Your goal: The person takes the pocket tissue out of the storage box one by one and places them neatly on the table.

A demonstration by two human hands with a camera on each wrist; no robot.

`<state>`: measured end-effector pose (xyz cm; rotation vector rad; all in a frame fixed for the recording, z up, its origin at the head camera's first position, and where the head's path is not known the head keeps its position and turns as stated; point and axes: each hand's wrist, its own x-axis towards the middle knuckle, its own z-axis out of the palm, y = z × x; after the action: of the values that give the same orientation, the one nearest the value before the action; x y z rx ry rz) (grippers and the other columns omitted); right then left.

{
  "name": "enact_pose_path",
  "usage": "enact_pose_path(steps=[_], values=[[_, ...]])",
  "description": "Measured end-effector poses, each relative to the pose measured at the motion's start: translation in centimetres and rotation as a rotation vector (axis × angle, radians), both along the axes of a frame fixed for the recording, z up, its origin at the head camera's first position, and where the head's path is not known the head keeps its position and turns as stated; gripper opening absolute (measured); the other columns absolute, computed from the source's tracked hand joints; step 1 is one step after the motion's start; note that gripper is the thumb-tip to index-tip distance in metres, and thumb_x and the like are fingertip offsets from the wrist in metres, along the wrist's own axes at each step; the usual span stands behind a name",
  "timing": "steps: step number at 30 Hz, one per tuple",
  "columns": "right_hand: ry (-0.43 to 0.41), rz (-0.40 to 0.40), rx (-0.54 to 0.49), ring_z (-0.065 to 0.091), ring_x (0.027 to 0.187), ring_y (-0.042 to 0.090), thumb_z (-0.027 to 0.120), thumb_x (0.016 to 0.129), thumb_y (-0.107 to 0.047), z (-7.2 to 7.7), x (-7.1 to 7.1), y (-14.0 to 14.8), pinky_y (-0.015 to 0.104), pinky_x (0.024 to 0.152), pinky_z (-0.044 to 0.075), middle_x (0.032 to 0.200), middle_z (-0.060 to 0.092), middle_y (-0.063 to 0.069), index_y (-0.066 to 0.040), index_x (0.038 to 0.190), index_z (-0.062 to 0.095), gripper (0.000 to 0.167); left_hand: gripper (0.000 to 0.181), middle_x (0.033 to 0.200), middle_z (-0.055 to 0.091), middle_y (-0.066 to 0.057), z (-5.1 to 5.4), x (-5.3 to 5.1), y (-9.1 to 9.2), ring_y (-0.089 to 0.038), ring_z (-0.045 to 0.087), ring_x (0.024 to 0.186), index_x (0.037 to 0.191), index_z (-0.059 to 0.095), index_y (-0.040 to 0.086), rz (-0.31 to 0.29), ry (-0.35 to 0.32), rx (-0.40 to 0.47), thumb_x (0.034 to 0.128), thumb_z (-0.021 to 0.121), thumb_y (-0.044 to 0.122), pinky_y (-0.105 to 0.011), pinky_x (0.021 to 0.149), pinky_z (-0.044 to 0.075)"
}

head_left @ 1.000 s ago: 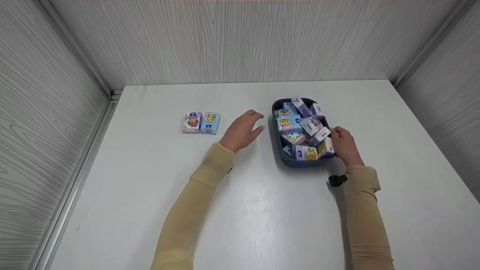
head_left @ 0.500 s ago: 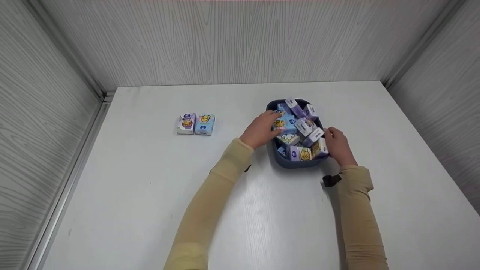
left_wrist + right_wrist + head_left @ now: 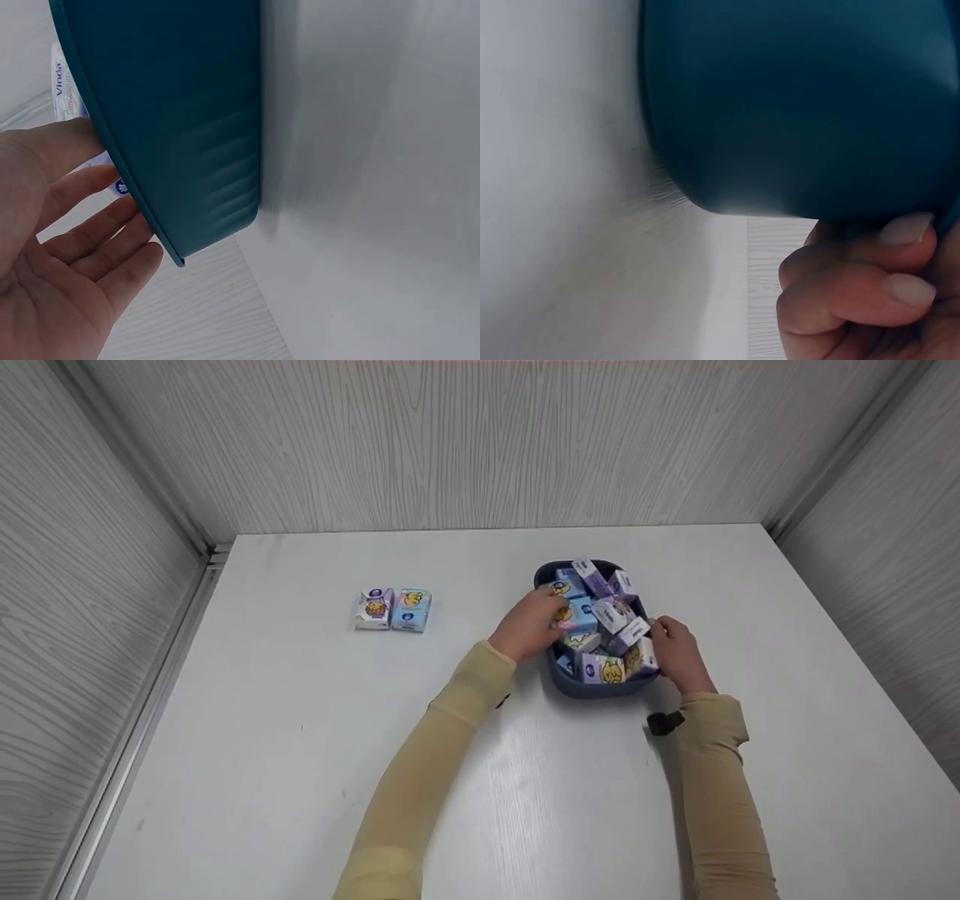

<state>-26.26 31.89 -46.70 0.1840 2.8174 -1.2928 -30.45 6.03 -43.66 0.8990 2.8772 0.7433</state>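
Note:
A dark blue bin (image 3: 592, 690) holds a heap of small tissue packs, purple, white and light blue. Reaching over its left rim, my left hand (image 3: 529, 624) has thumb and fingers around a light blue pack (image 3: 581, 615) in the heap. In the left wrist view, that hand (image 3: 75, 240) has its fingers past the rim of the bin (image 3: 180, 112), which hides much of the pack. At the bin's right side my right hand (image 3: 679, 654) grips the rim. The right wrist view shows this hand (image 3: 855, 300) with curled fingers against the bin wall (image 3: 802, 97).
On the white table (image 3: 285, 750), left of the bin, a purple-and-white pack (image 3: 375, 610) lies beside a light blue one (image 3: 412, 610). Grey wood-grain panels (image 3: 480, 450) stand behind the table and at both sides.
My left hand has moved right from the table into the bin and closed around the light blue pack, which has shifted slightly. My right hand keeps its hold on the rim.

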Motion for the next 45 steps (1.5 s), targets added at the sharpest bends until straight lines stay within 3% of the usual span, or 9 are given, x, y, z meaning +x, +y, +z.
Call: enact_pose_path(steps=[5, 12, 17, 21, 25, 28, 33, 39, 45], values=[[0.011, 0.01, 0.004, 0.036, 0.048, 0.013, 0.028, 0.104, -0.041, 0.0, 0.1, -0.1, 0.032, 0.047, 0.041, 0.068, 0.04, 0.006, -0.005, 0.097, 0.05, 0.042, 0.045, 0.129, 0.052, -0.01, 0.3, 0.3, -0.4, -0.02, 0.047, 0.118, 0.13, 0.057, 0.006, -0.011, 0.005, 0.056, 0.0898, 0.068, 0.025, -0.029, 0.102, 0.037], [0.002, -0.009, -0.003, 0.041, 0.052, 0.014, 0.031, 0.104, -0.037, 0.0, -0.1, 0.0, 0.03, 0.046, 0.042, 0.074, 0.045, 0.009, -0.004, 0.098, 0.051, 0.039, 0.05, 0.133, 0.049, -0.009, 0.9, 1.2, -0.7, -0.018, 0.044, 0.121, 0.133, 0.055, 0.008, 0.004, -0.012, 0.093, 0.0897, 0.068, 0.029, -0.027, 0.103, 0.036], [-0.01, -0.014, 0.003, 0.044, 0.055, 0.016, 0.031, 0.104, -0.037, -0.2, 0.0, -0.1, 0.031, 0.048, 0.043, 0.079, 0.048, 0.011, -0.004, 0.1, 0.051, 0.04, 0.046, 0.123, 0.053, -0.009, 1.0, 2.0, -1.7, -0.018, 0.048, 0.112, 0.128, 0.059, 0.006, -0.015, 0.063, 0.169, 0.0886, 0.069, 0.027, -0.027, 0.098, 0.039], [-0.035, -0.014, 0.007, 0.048, 0.062, 0.017, 0.03, 0.104, -0.037, -0.1, 0.0, -0.1, 0.03, 0.051, 0.044, 0.085, 0.051, 0.013, -0.002, 0.104, 0.052, 0.042, 0.044, 0.117, 0.055, -0.009, 0.8, 2.5, -3.4, -0.018, 0.049, 0.108, 0.125, 0.06, 0.004, 0.003, 0.1, 0.226, 0.0876, 0.071, 0.024, -0.027, 0.095, 0.041], [-0.046, -0.017, 0.016, 0.05, 0.069, 0.018, 0.029, 0.104, -0.037, 0.3, 0.0, -0.1, 0.03, 0.054, 0.045, 0.092, 0.052, 0.015, -0.001, 0.107, 0.051, 0.042, 0.044, 0.118, 0.055, -0.008, 0.5, 2.8, -5.7, -0.016, 0.049, 0.107, 0.126, 0.059, 0.004, 0.082, 0.083, 0.237, 0.0878, 0.07, 0.023, -0.025, 0.094, 0.041], [-0.049, -0.014, 0.016, 0.049, 0.069, 0.018, 0.028, 0.104, -0.038, 0.5, 0.1, -0.1, 0.03, 0.054, 0.044, 0.093, 0.051, 0.014, -0.001, 0.108, 0.05, 0.044, 0.046, 0.121, 0.053, -0.007, 0.1, 2.9, -7.6, -0.016, 0.048, 0.11, 0.129, 0.058, 0.006, 0.18, 0.029, 0.235, 0.0877, 0.071, 0.023, -0.025, 0.097, 0.041], [-0.041, 0.002, 0.025, 0.047, 0.064, 0.018, 0.026, 0.103, -0.041, 0.5, 0.1, -0.1, 0.031, 0.053, 0.044, 0.088, 0.05, 0.014, -0.002, 0.109, 0.051, 0.047, 0.048, 0.122, 0.052, -0.009, -1.4, 3.0, -10.1, -0.019, 0.048, 0.111, 0.13, 0.056, 0.004, 0.325, -0.037, 0.179, 0.0878, 0.071, 0.021, -0.029, 0.099, 0.04], [-0.039, 0.01, 0.017, 0.048, 0.063, 0.018, 0.027, 0.104, -0.04, 0.6, 0.0, -0.1, 0.031, 0.052, 0.044, 0.087, 0.05, 0.014, -0.001, 0.107, 0.051, 0.045, 0.047, 0.121, 0.053, -0.013, -3.2, 3.3, -11.5, -0.023, 0.048, 0.113, 0.13, 0.056, 0.0, 0.421, -0.041, 0.046, 0.0893, 0.069, 0.019, -0.033, 0.099, 0.041], [-0.021, 0.002, 0.007, 0.045, 0.058, 0.016, 0.027, 0.103, -0.042, 0.5, 0.3, -0.2, 0.031, 0.049, 0.043, 0.081, 0.047, 0.013, -0.002, 0.104, 0.05, 0.046, 0.051, 0.123, 0.052, -0.016, -3.4, 3.7, -11.8, -0.026, 0.049, 0.112, 0.13, 0.056, -0.001, 0.473, -0.057, -0.018, 0.088, 0.071, 0.024, -0.036, 0.098, 0.043]])
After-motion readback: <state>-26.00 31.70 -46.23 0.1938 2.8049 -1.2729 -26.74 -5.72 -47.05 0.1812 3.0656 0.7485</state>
